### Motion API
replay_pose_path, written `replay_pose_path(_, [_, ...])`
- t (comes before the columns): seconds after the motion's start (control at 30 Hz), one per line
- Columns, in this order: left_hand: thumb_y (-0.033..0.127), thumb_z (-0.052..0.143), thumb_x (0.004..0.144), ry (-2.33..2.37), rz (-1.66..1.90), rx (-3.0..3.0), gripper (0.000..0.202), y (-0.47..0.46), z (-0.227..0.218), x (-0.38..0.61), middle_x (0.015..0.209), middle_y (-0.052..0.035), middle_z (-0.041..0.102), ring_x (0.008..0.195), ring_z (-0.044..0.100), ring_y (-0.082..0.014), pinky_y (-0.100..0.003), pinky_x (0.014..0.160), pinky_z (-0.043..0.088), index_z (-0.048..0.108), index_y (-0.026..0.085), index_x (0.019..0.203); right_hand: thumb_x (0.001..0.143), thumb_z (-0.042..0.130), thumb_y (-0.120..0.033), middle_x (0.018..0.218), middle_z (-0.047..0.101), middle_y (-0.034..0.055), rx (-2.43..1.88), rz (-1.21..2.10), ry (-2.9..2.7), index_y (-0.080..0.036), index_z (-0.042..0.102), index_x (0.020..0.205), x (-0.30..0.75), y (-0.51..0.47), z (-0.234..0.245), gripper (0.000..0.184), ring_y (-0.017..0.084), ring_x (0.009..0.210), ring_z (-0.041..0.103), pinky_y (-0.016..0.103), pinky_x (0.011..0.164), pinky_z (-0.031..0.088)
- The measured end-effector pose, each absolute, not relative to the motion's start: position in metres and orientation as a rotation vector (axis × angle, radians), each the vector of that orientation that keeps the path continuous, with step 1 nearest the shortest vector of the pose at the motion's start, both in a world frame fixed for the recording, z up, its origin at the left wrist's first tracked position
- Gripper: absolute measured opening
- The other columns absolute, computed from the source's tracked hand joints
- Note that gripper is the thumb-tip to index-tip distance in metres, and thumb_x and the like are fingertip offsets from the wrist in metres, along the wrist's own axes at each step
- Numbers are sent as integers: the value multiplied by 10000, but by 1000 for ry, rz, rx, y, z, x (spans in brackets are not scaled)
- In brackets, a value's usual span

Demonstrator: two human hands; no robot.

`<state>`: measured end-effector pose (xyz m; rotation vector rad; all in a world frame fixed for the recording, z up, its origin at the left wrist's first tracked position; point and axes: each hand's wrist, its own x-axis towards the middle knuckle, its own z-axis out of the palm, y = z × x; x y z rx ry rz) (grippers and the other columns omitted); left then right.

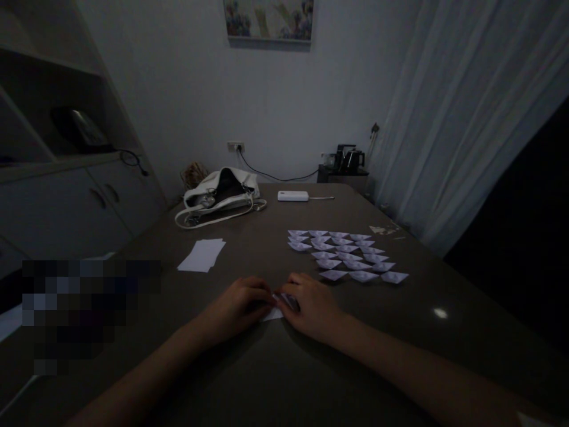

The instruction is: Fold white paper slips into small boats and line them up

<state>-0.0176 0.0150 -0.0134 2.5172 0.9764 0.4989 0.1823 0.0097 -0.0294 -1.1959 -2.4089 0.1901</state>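
Observation:
Both my hands rest on the dark table [249,379], meeting over a small piece of white paper [274,314]. My left hand [237,307] has its fingers curled and pinched on the paper's left side. My right hand [311,305] is closed on the paper's right side, its fingertips pressed onto a fold. Most of the paper is hidden under my fingers. Just beyond my right hand lie several small folded paper boats [347,255], set out in rows.
A stack of blank white sheets [202,255] lies to the left. Farther back are a white handbag [220,193] and a white power bank [293,196] with a cable. A kettle set [349,159] stands by the curtain [462,118]. Cabinets [66,196] line the left.

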Motion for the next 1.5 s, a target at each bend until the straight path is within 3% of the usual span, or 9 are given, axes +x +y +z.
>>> replay_pose_path(0.5, [188, 514, 891, 1062, 550, 2567, 161, 17, -11, -16, 871, -46, 642, 815, 591, -171, -276, 740, 428, 654, 189, 969, 801, 602, -301, 859, 619, 38, -1311, 158, -2441, -213, 674, 886, 180, 12, -21, 142, 186, 822, 564, 271, 630, 382])
replay_pose_path(0.77, [241, 604, 836, 1317, 599, 2685, 61, 29, -13, -12, 838, -30, 636, 844, 570, -208, -325, 745, 371, 608, 183, 820, 799, 585, -324, 908, 622, 36, -1334, 187, -2456, -220, 671, 930, 181, 12, -19, 188, 190, 855, 569, 277, 660, 404])
replay_pose_path(1.17, [259, 632, 831, 1086, 342, 2955, 89, 45, -4, -5, 778, -5, 634, 814, 568, -188, -326, 769, 284, 623, 180, 791, 763, 622, -344, 883, 618, 33, -1347, 187, -2459, -210, 662, 877, 181, 14, -18, 181, 193, 838, 571, 276, 651, 394])
replay_pose_path(1.5, [261, 628, 842, 1035, 380, 2923, 93, 49, -11, -10, 765, 1, 627, 784, 563, -176, -315, 753, 278, 616, 179, 798, 765, 629, -340, 891, 622, 27, -1357, 236, -2440, -222, 670, 905, 180, 15, -16, 188, 181, 842, 574, 269, 658, 395])
